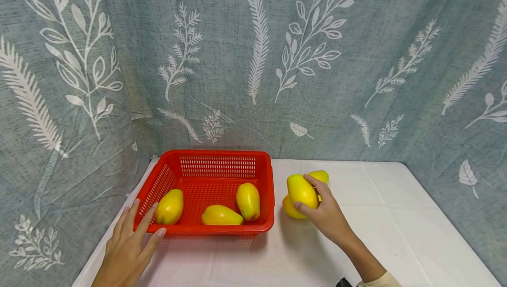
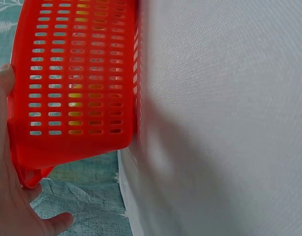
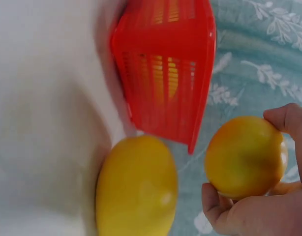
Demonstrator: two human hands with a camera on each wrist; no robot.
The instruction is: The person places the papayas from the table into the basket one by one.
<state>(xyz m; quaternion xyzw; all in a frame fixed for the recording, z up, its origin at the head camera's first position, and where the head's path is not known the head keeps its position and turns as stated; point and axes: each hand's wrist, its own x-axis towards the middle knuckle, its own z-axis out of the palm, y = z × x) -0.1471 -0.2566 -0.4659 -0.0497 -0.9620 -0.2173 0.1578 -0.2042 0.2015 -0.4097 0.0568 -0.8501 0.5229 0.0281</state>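
Observation:
My right hand (image 1: 330,216) grips a yellow mango (image 1: 302,191) between thumb and fingers, raised off the table to the right of a red plastic basket (image 1: 198,230). In the right wrist view, that mango's rounded end faces the camera, with the fingertips on its sides. Beneath and behind it, partly hidden, are another mango (image 1: 291,208) and a greener-tipped one (image 1: 321,175). The left hand (image 1: 126,245) rests at the basket's near left corner, fingers extended and thumb on the rim. Inside the basket lie three mangoes: one left (image 1: 169,207), one front (image 1: 222,215), one right (image 1: 248,201).
A white cloth (image 1: 380,216) covers the table beneath the basket and fruit. Grey-green curtains (image 1: 222,58) with white leaf prints hang behind and along both sides. The basket has slotted walls (image 2: 77,73) and stands close to the table's left edge.

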